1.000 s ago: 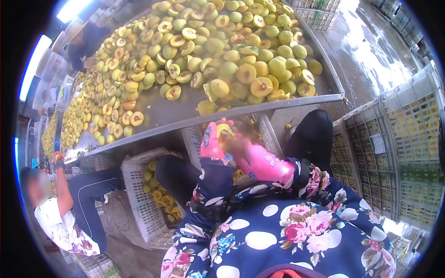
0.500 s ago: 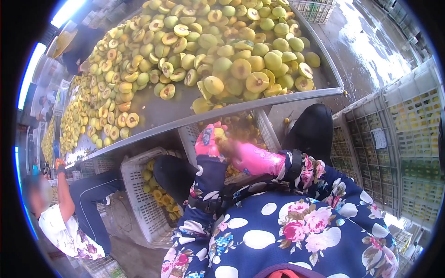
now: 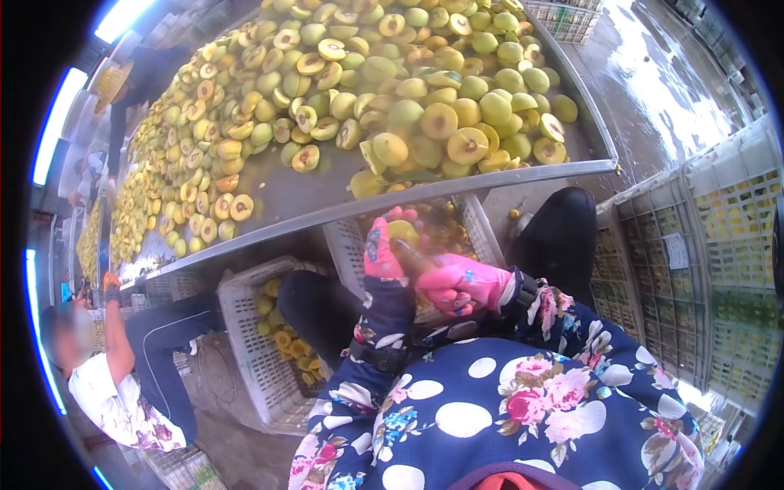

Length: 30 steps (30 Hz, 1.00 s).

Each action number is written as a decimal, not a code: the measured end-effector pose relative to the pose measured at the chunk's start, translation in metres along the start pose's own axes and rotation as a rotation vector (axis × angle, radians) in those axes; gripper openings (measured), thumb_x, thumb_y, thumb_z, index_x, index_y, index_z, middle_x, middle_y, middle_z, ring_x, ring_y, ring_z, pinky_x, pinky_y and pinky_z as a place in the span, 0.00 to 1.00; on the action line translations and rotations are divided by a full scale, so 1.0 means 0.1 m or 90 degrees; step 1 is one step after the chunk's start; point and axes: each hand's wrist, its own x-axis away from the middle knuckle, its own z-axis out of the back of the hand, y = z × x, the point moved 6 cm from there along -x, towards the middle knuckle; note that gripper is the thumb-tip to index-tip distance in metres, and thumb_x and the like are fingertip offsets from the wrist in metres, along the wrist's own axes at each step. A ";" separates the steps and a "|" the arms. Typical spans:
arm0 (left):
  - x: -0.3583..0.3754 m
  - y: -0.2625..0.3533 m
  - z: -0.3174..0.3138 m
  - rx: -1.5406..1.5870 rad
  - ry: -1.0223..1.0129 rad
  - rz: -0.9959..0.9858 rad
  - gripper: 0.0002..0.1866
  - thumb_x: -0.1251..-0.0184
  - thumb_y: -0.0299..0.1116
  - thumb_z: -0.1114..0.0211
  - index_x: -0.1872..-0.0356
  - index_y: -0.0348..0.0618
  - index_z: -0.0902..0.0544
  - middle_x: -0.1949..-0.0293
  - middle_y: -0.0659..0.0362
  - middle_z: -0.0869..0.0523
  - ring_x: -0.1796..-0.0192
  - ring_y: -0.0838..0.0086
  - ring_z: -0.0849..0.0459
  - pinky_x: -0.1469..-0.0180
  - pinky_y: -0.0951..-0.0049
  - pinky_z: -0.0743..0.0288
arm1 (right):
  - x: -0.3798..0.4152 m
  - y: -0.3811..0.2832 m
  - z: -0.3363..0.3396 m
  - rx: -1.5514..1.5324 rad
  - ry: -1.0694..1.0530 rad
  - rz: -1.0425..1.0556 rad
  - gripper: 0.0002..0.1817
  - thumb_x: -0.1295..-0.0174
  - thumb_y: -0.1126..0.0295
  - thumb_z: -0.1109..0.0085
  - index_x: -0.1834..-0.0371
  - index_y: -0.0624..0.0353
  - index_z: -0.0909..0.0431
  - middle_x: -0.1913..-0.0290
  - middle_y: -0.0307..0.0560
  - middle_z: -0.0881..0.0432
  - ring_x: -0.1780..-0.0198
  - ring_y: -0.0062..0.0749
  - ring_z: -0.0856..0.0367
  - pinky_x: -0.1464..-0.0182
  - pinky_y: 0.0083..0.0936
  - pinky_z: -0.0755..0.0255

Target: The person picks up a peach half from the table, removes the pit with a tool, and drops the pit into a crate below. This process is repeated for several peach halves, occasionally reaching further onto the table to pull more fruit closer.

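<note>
Just off the front edge of a metal desk (image 3: 278,196), as seen in the head view, a fruit half (image 3: 402,232) is held in the left hand (image 3: 387,249), clad in a pink patterned glove; that grip is closed around it, and a yellow-green side is left showing between thumb and fingers. Slightly farther from the desk, the right hand (image 3: 469,283), gloved in matching pink, is curled around a slim brownish implement (image 3: 416,259) that is pointed toward the fruit half; it is blurred, and whether contact is made cannot be told.

Below the desk's front edge, both hands are held over a white crate (image 3: 483,231) in which yellow pieces are seen. Farther left along the desk's front, a second crate (image 3: 242,343) is partly filled with cut fruit (image 3: 291,347). On the desk itself, a broad heap of halved fruit (image 3: 351,90) is spread.

At the desk's left end, an orange-gloved hand (image 3: 112,282) is held near the edge by a person in a white patterned shirt (image 3: 122,400). Beyond the desk's far left side, a straw hat (image 3: 112,86) is worn by another person. To the desk's right, tall crates (image 3: 661,261) are stacked, and yellow contents are glimpsed through their slats.
</note>
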 end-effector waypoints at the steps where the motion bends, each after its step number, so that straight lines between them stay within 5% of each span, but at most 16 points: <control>1: 0.04 0.03 -0.05 0.010 0.000 -0.014 0.21 0.31 0.46 0.52 0.48 0.39 0.29 0.53 0.51 0.22 0.58 0.65 0.22 0.58 0.66 0.23 | 0.02 -0.01 -0.01 0.004 0.025 -0.006 0.12 0.37 0.62 0.50 0.75 0.54 0.33 0.86 0.29 0.38 0.88 0.11 0.42 0.88 0.11 0.47; 5: 0.19 0.23 0.00 -0.029 0.079 -0.052 0.19 0.31 0.43 0.51 0.51 0.37 0.28 0.55 0.51 0.21 0.58 0.66 0.22 0.59 0.66 0.22 | 0.02 -0.04 -0.12 0.003 -0.068 0.015 0.08 0.38 0.63 0.49 0.67 0.56 0.32 0.85 0.31 0.35 0.90 0.12 0.40 0.89 0.11 0.45; 6: 0.16 0.36 0.18 0.128 0.105 -0.077 0.18 0.32 0.42 0.50 0.53 0.37 0.28 0.56 0.52 0.21 0.58 0.66 0.21 0.59 0.65 0.22 | 0.03 -0.06 -0.17 0.014 -0.085 0.026 0.08 0.39 0.64 0.49 0.66 0.56 0.32 0.85 0.32 0.34 0.90 0.13 0.40 0.89 0.11 0.44; 7: 0.11 0.56 0.43 0.285 0.128 -0.102 0.17 0.32 0.42 0.50 0.55 0.37 0.27 0.58 0.52 0.21 0.58 0.65 0.21 0.59 0.65 0.22 | 0.06 -0.04 -0.09 0.038 -0.050 0.021 0.08 0.40 0.67 0.48 0.61 0.56 0.32 0.84 0.34 0.32 0.92 0.14 0.40 0.90 0.12 0.44; 9: 0.10 1.32 1.14 0.001 0.089 -0.386 0.15 0.33 0.41 0.49 0.58 0.39 0.26 0.60 0.54 0.20 0.59 0.65 0.21 0.59 0.62 0.21 | 0.04 -0.04 0.05 0.130 0.099 -0.011 0.09 0.40 0.67 0.47 0.60 0.56 0.33 0.84 0.34 0.31 0.90 0.15 0.38 0.89 0.13 0.42; 10: 0.31 1.58 1.01 0.242 0.142 -0.324 0.15 0.33 0.42 0.50 0.57 0.41 0.25 0.58 0.54 0.20 0.60 0.63 0.21 0.60 0.62 0.21 | 0.05 -0.04 0.12 0.173 0.176 -0.020 0.10 0.41 0.67 0.46 0.60 0.56 0.33 0.83 0.34 0.31 0.89 0.15 0.37 0.89 0.13 0.41; 11: 0.40 1.87 1.22 0.101 0.106 -0.317 0.16 0.33 0.42 0.49 0.56 0.41 0.25 0.59 0.53 0.20 0.61 0.64 0.21 0.63 0.64 0.21 | -0.01 0.09 0.29 0.295 0.213 -0.032 0.11 0.41 0.64 0.49 0.60 0.59 0.29 0.80 0.42 0.25 0.86 0.25 0.29 0.84 0.19 0.36; 12: 0.44 2.12 1.57 -0.018 0.170 -0.280 0.15 0.35 0.42 0.45 0.59 0.41 0.22 0.63 0.52 0.19 0.63 0.65 0.21 0.67 0.67 0.22 | -0.09 0.28 0.54 0.678 0.150 -0.030 0.13 0.42 0.63 0.48 0.60 0.61 0.28 0.77 0.46 0.23 0.82 0.33 0.25 0.81 0.26 0.32; 13: 0.46 2.36 1.75 -0.296 0.419 -0.221 0.13 0.38 0.43 0.41 0.65 0.44 0.20 0.66 0.53 0.18 0.66 0.68 0.20 0.68 0.69 0.23 | -0.14 0.52 0.79 1.056 0.069 -0.028 0.15 0.44 0.62 0.47 0.61 0.63 0.28 0.74 0.50 0.20 0.77 0.42 0.21 0.77 0.33 0.29; 15: 0.32 2.70 2.21 -0.882 0.396 -0.267 0.16 0.42 0.44 0.37 0.63 0.41 0.19 0.69 0.56 0.17 0.70 0.71 0.19 0.68 0.74 0.25 | -0.05 0.78 0.98 1.078 -0.003 -0.260 0.17 0.50 0.61 0.46 0.62 0.64 0.24 0.70 0.55 0.20 0.68 0.53 0.21 0.68 0.42 0.28; 16: 0.42 2.69 1.64 -1.313 0.547 -0.475 0.18 0.43 0.44 0.36 0.61 0.39 0.19 0.69 0.56 0.17 0.71 0.72 0.19 0.69 0.75 0.26 | -0.03 0.71 0.93 1.046 0.007 -0.313 0.17 0.51 0.61 0.46 0.63 0.64 0.23 0.71 0.55 0.20 0.69 0.53 0.21 0.68 0.42 0.28; 19: -0.27 2.83 1.62 -1.033 0.230 -0.418 0.21 0.43 0.44 0.36 0.56 0.37 0.21 0.71 0.57 0.17 0.73 0.75 0.21 0.70 0.75 0.27 | -0.14 0.54 0.91 1.066 0.193 -0.180 0.16 0.52 0.61 0.45 0.66 0.63 0.21 0.71 0.55 0.20 0.69 0.52 0.21 0.68 0.41 0.28; 21: -0.72 2.65 0.89 -1.025 0.152 -0.332 0.21 0.44 0.42 0.36 0.55 0.37 0.22 0.71 0.57 0.18 0.76 0.76 0.23 0.72 0.75 0.27 | -0.11 0.77 1.03 1.081 0.056 -0.243 0.17 0.52 0.61 0.46 0.66 0.64 0.22 0.71 0.57 0.20 0.68 0.52 0.21 0.67 0.42 0.28; 23: -1.23 2.45 0.65 -0.986 0.174 -0.186 0.19 0.44 0.38 0.35 0.55 0.37 0.22 0.71 0.57 0.18 0.77 0.76 0.23 0.73 0.75 0.28 | -0.12 0.80 1.10 1.070 0.007 -0.300 0.19 0.48 0.60 0.48 0.61 0.66 0.27 0.71 0.61 0.22 0.66 0.53 0.21 0.65 0.43 0.29; 27: -1.76 1.95 0.29 -1.150 0.157 -0.057 0.16 0.44 0.35 0.36 0.56 0.38 0.22 0.70 0.57 0.19 0.74 0.77 0.23 0.72 0.78 0.28 | -0.08 0.34 0.86 0.947 0.212 -0.223 0.20 0.43 0.59 0.52 0.57 0.67 0.32 0.66 0.63 0.22 0.62 0.55 0.22 0.61 0.43 0.30; 30: -1.75 1.76 0.23 -1.105 0.162 0.003 0.15 0.44 0.33 0.37 0.57 0.38 0.21 0.70 0.58 0.19 0.73 0.77 0.23 0.71 0.80 0.29 | -0.04 0.23 0.84 0.887 0.219 -0.179 0.19 0.42 0.61 0.50 0.56 0.67 0.32 0.66 0.64 0.22 0.60 0.56 0.23 0.61 0.42 0.30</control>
